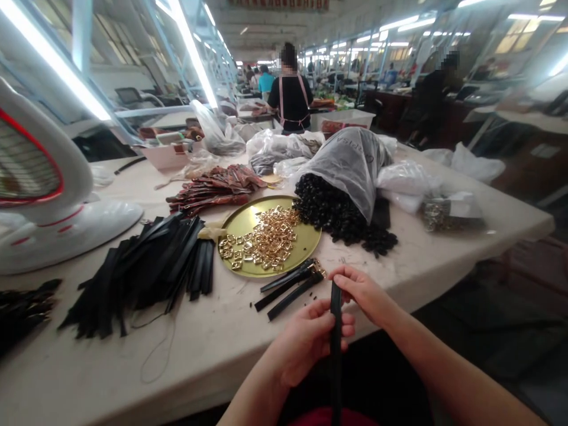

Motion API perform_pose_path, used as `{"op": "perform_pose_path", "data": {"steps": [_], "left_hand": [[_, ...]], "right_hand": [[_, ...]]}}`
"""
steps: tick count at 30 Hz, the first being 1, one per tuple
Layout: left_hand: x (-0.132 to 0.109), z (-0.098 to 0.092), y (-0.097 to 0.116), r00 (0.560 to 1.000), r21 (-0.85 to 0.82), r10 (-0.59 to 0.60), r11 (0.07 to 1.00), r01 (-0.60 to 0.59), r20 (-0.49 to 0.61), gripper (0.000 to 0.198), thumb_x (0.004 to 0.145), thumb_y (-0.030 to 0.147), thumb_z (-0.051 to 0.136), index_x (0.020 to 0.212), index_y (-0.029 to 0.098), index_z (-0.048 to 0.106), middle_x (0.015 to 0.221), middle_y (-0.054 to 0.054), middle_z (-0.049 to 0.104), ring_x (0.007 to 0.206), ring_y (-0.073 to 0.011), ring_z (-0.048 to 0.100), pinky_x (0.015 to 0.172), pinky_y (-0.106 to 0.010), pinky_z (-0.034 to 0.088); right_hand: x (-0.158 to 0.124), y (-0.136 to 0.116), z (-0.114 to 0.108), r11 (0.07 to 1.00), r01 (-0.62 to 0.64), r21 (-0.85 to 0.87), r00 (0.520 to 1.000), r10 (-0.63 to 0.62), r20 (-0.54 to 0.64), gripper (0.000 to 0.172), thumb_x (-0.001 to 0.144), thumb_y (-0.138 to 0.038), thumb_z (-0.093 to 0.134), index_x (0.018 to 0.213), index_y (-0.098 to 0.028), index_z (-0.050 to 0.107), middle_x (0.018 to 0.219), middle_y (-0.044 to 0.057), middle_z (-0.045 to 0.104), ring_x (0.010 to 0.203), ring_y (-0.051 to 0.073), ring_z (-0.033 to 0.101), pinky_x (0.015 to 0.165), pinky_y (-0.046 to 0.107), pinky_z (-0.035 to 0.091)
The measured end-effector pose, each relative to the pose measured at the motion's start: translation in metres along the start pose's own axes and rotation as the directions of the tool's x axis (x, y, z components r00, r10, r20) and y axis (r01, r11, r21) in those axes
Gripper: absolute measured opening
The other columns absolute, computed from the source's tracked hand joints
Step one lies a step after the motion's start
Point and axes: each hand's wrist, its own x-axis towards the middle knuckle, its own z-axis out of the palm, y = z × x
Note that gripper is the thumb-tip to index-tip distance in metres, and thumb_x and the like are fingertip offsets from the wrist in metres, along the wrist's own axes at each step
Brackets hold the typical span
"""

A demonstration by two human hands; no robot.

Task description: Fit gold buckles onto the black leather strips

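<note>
A black strap [336,349] hangs upright between my hands over the table's front edge. My left hand [306,337] is closed around its middle, thumb in front. Higher up, the fingers of my right hand [355,290] pinch its top end. Just beyond them lie several short black straps [290,296], some with gold buckles [317,269] at one end. Behind these, a round gold-coloured tray [306,248] bears a heap of small gold buckles [275,236]. To the left spreads a pile of loose black straps [146,266].
A plastic bag [350,160] spills small black pieces [337,219] beside the tray. Brown strips [217,189] lie behind it. A white fan [66,219] stands at left. Bagged metal parts [439,213] sit at right. A person in a black top [290,100] stands further back.
</note>
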Motion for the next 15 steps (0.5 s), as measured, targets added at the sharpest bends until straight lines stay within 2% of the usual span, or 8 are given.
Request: {"op": "perform_pose_path", "data": {"steps": [2,4,6,8,10,12,13,15], "left_hand": [[0.005,0.004,-0.008,1.000,-0.086,-0.023,0.996,0.022,-0.015,0.028,0.077,0.019,0.059,0.104,0.014,0.056,0.095,-0.010,0.064,0.079,-0.0134,0.062,0.070,-0.024,0.048],[0.011,0.005,-0.015,0.996,-0.136,-0.015,0.991,0.002,-0.093,0.025,0.076,0.016,0.060,0.101,0.013,0.056,0.097,-0.011,0.065,0.078,-0.0137,0.063,0.070,-0.025,0.050],[0.016,0.004,-0.019,0.985,-0.171,-0.007,0.985,-0.023,-0.171,0.022,0.076,0.014,0.060,0.098,0.013,0.056,0.099,-0.012,0.065,0.078,-0.0149,0.064,0.071,-0.027,0.051],[0.020,0.002,-0.022,0.977,-0.200,-0.009,0.979,-0.035,-0.215,0.021,0.075,0.014,0.060,0.096,0.013,0.056,0.102,-0.012,0.065,0.081,-0.0159,0.065,0.071,-0.028,0.052],[0.024,0.001,-0.023,0.970,-0.226,-0.016,0.973,-0.040,-0.241,0.020,0.075,0.012,0.060,0.094,0.012,0.057,0.103,-0.012,0.064,0.083,-0.0163,0.065,0.071,-0.028,0.052],[0.027,-0.001,-0.022,0.965,-0.254,-0.023,0.966,-0.046,-0.262,0.020,0.074,0.011,0.061,0.094,0.012,0.057,0.105,-0.012,0.064,0.084,-0.0161,0.064,0.071,-0.027,0.053],[0.028,-0.002,-0.022,0.962,-0.266,-0.024,0.963,-0.051,-0.271,0.021,0.074,0.010,0.060,0.094,0.012,0.057,0.106,-0.012,0.064,0.084,-0.0159,0.064,0.071,-0.027,0.053],[0.029,-0.004,-0.020,0.962,-0.291,-0.028,0.955,-0.055,-0.272,0.022,0.074,0.009,0.059,0.095,0.012,0.056,0.107,-0.012,0.063,0.084,-0.0158,0.064,0.071,-0.028,0.053]], "right_hand": [[0.002,0.008,-0.015,0.994,0.014,-0.113,1.000,-0.014,0.003,0.024,0.083,-0.036,0.047,0.091,-0.016,0.057,0.059,-0.004,0.048,0.051,0.009,0.044,0.048,0.020,0.035],[0.006,0.015,-0.035,0.926,0.065,-0.372,0.994,-0.094,-0.060,0.029,0.087,-0.038,0.039,0.092,-0.016,0.057,0.061,-0.003,0.051,0.053,0.011,0.048,0.051,0.022,0.040],[0.012,0.019,-0.059,0.751,0.078,-0.655,0.963,-0.226,-0.144,0.031,0.088,-0.038,0.036,0.091,-0.017,0.059,0.066,0.000,0.056,0.061,0.014,0.053,0.058,0.025,0.043],[0.018,0.021,-0.082,0.615,0.044,-0.788,0.933,-0.307,-0.187,0.026,0.086,-0.033,0.042,0.093,-0.017,0.061,0.079,0.005,0.059,0.074,0.018,0.055,0.068,0.029,0.043],[0.024,0.023,-0.099,0.415,-0.003,-0.910,0.924,-0.346,-0.161,0.024,0.085,-0.029,0.045,0.098,-0.017,0.062,0.090,0.008,0.059,0.081,0.020,0.055,0.073,0.031,0.042],[0.028,0.026,-0.107,0.214,-0.026,-0.977,0.932,-0.348,-0.101,0.024,0.085,-0.027,0.046,0.099,-0.018,0.063,0.092,0.009,0.058,0.081,0.020,0.056,0.072,0.030,0.042],[0.030,0.028,-0.108,0.156,-0.024,-0.988,0.938,-0.337,-0.076,0.023,0.085,-0.027,0.046,0.097,-0.018,0.063,0.091,0.009,0.058,0.080,0.020,0.056,0.072,0.029,0.041],[0.032,0.033,-0.108,0.143,-0.006,-0.990,0.947,-0.318,-0.052,0.023,0.085,-0.026,0.046,0.098,-0.018,0.063,0.091,0.009,0.058,0.080,0.020,0.056,0.072,0.029,0.041]]}}
